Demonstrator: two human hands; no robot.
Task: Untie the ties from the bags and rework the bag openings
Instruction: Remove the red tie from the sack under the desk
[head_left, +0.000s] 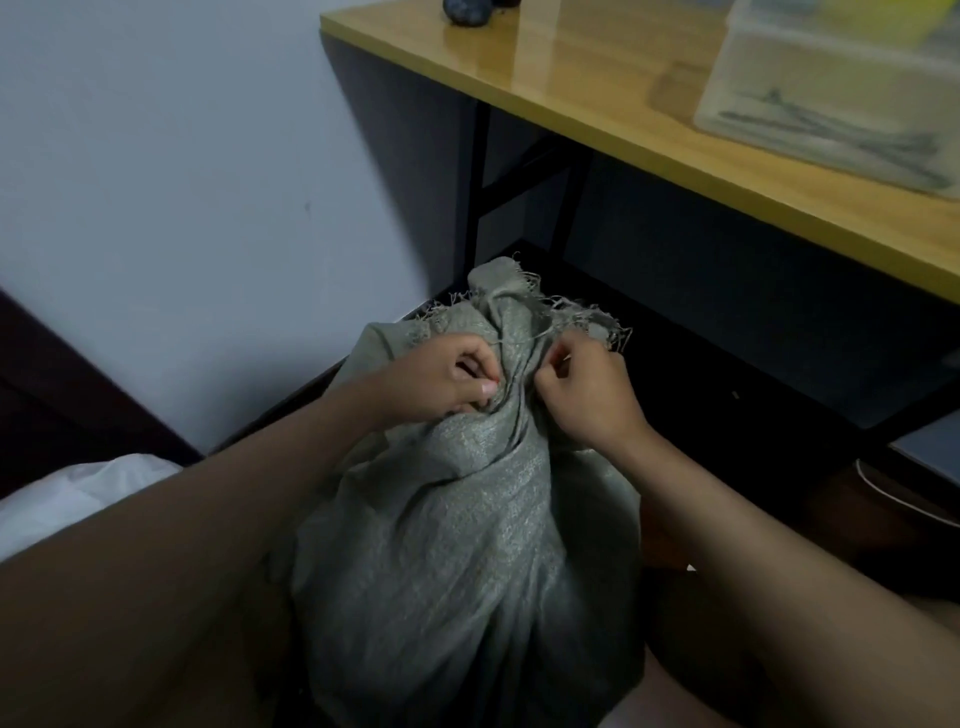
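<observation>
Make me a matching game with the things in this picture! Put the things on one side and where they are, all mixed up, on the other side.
Things:
1. grey-green sack
2. clear plastic box
3. left hand
4. right hand

Places:
A. on the yellow table, top right
B. on the left side of the sack's bunched neck, pinching it
C. standing between the person's arms, below the table
D. on the right side of the sack's neck, fingers curled on the cloth

Right pairs: 1-C, 2-A, 3-B, 4-D
</observation>
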